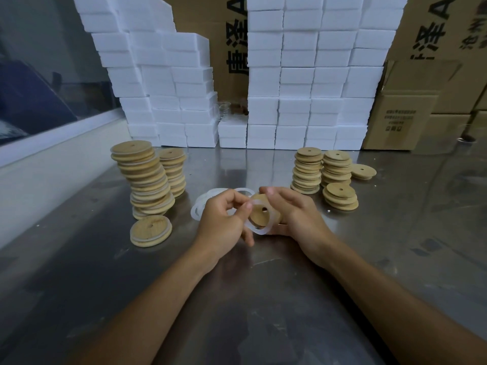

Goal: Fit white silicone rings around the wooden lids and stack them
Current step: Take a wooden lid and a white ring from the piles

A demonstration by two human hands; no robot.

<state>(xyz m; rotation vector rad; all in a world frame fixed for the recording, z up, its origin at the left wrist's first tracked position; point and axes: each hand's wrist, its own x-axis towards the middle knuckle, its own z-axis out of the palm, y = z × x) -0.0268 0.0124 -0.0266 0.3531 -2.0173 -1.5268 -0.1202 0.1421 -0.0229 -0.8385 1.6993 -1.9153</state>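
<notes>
Fingers (pixel 246 206) of the left hand (pixel 224 222) curled, thumb and forefinger pinching the white silicone ring (pixel 259 233) at its upper left arc; fingers (pixel 270 192) of the right hand (pixel 297 217) curled round the wooden lid (pixel 259 212) from the right, cradling its edge and underside.

Head view, the only one given: lid held tilted above the counter (pixel 237 299), between the two hands, its face with the small centre hole turned toward the left hand; ring hanging loose in front of that face, touching the lid's near rim, not yet seated in any groove; ring's plane roughly parallel to the lid's face, so the stretch has to run across the lid from the left-hand pinch toward the right-hand side; left hand nearer the ring, right hand nearer the lid.

Spare rings (pixel 208 204) lying on the counter just behind the left hand; leaning stacks of ringed lids (pixel 147 180) to the left, with one ringed lid (pixel 151 230) lying single before them; bare lids (pixel 324 171) in stacks to the right; white foam blocks (pixel 303 88) and cardboard cartons (pixel 403 111) walled up behind.
</notes>
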